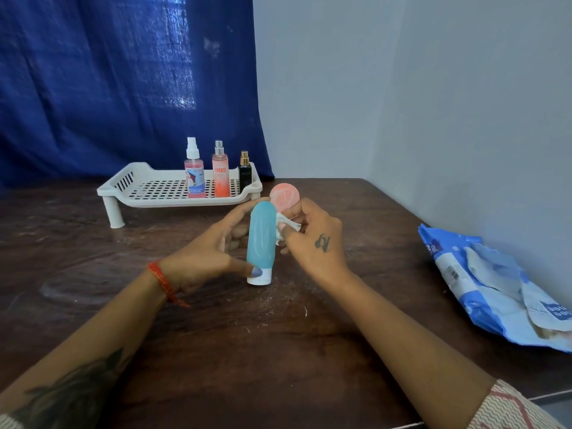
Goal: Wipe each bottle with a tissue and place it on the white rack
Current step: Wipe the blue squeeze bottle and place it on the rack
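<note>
My left hand [210,252] grips a teal bottle [261,239] with a white cap, held above the table with the cap pointing down. A crumpled white tissue [286,226] is pinched in my right hand [312,239] and touches the bottle's right side. Behind my hands the white rack [148,188] carries three upright bottles: a pink spray bottle [194,173], an orange perfume bottle [220,174] and a black bottle [244,173]. A round pink container [284,196] shows just behind the teal bottle, partly hidden by my fingers.
A blue tissue packet [492,286] lies torn open at the table's right edge by the grey wall. A blue curtain [123,82] hangs behind the rack. The dark wooden table [278,335] has white specks in front of my hands.
</note>
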A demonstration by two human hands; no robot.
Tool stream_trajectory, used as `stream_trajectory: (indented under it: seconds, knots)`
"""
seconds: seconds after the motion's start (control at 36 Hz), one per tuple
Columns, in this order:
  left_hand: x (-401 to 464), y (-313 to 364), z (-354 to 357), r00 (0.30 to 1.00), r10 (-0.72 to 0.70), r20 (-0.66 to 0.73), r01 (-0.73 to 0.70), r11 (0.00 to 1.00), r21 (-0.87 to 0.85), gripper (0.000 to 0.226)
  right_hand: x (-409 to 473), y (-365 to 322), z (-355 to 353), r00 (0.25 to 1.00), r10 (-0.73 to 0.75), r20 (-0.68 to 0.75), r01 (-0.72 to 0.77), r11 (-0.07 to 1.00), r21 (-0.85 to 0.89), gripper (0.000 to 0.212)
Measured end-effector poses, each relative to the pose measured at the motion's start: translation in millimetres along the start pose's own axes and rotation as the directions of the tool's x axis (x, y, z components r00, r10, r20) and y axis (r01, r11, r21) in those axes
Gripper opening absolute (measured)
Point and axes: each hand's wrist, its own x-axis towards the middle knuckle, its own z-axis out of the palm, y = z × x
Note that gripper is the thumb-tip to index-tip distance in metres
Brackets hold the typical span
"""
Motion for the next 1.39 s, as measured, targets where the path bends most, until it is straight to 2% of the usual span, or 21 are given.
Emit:
stream_trajectory:
  seconds: [0.06,0.14,0.22,0.28,0.33,0.39,0.5,0.56,0.61,0.67,0.81,0.89,1.0,1.08,1.17,1.25,1.39]
  knots:
    - [-0.3,0.4,0.3,1.000,0.003,-0.003,-0.003,1.000,0.000,0.105,-0.3,-2.2,-0.2,0.997,-0.058,-0.045,0.056,0.998,-0.027,0.012]
    - [-1.1,1.1,1.0,1.000,0.009,-0.011,-0.009,1.000,-0.014,0.101,-0.8,-4.2,-0.2,0.967,-0.234,-0.102,0.232,0.972,-0.032,0.011]
    - [-1.8,2.1,1.2,1.000,0.012,-0.015,-0.013,1.000,-0.018,0.103,-1.4,-3.0,0.6,0.924,-0.372,-0.091,0.366,0.927,-0.075,0.012]
    - [-1.6,1.8,0.9,1.000,0.010,-0.017,-0.010,1.000,-0.023,0.102,-1.8,-2.2,0.8,0.909,-0.409,-0.081,0.401,0.911,-0.096,0.014]
    - [-1.1,1.0,1.0,1.000,0.011,-0.010,-0.011,1.000,-0.025,0.102,-2.0,-2.8,0.4,0.920,-0.381,-0.090,0.374,0.923,-0.085,0.012]
    - [-0.7,-0.2,1.2,1.000,0.017,-0.004,-0.017,0.999,-0.027,0.103,-1.9,-3.7,-0.1,0.952,-0.292,-0.093,0.287,0.956,-0.062,0.010]
    - [-0.1,-1.2,0.5,1.000,0.007,-0.004,-0.007,1.000,-0.018,0.106,0.2,0.6,0.9,0.999,-0.038,0.021,0.039,0.999,-0.035,0.012]
    - [-0.2,-1.1,0.8,1.000,-0.001,-0.008,0.001,1.000,-0.018,0.107,0.1,0.6,1.6,0.999,0.014,0.053,-0.012,0.999,-0.034,0.013]
    - [-0.2,-0.3,1.5,1.000,-0.003,-0.016,0.002,1.000,-0.020,0.105,-0.4,-0.1,1.7,0.999,-0.020,0.033,0.022,0.997,-0.074,0.013]
    - [-0.1,0.1,1.4,1.000,-0.001,-0.019,0.001,0.999,-0.032,0.104,-1.8,-2.0,1.4,0.992,-0.123,-0.025,0.120,0.988,-0.095,0.013]
    - [-0.8,-0.2,0.1,1.000,-0.004,-0.009,0.004,0.999,-0.045,0.108,-3.1,-2.8,2.3,0.902,-0.427,-0.064,0.418,0.900,-0.121,0.015]
    - [-0.1,-0.7,-0.4,1.000,-0.001,-0.012,0.001,0.999,-0.047,0.104,-3.7,-1.2,2.4,0.860,-0.507,-0.052,0.499,0.858,-0.121,0.016]
    - [-0.3,0.1,0.5,1.000,0.015,-0.005,-0.015,0.999,-0.041,0.102,-2.1,-1.4,2.4,0.908,-0.410,-0.089,0.402,0.911,-0.095,0.012]
    - [-0.1,-1.1,1.1,1.000,0.014,-0.007,-0.014,0.999,-0.046,0.102,-0.1,-1.0,1.7,0.974,-0.217,-0.071,0.215,0.976,-0.037,0.009]
    - [0.1,-1.5,1.2,1.000,0.016,-0.011,-0.016,0.999,-0.049,0.101,0.0,2.5,1.6,0.997,-0.077,-0.006,0.076,0.997,-0.022,0.010]
    - [-0.5,-0.6,2.3,1.000,0.014,-0.013,-0.015,0.998,-0.061,0.098,-1.4,1.1,1.9,0.991,-0.122,-0.047,0.121,0.992,-0.024,0.010]
    - [0.0,-0.9,0.2,1.000,-0.019,-0.018,0.018,0.997,-0.071,0.105,-2.2,-1.0,3.9,0.940,-0.338,-0.052,0.335,0.941,-0.045,0.012]
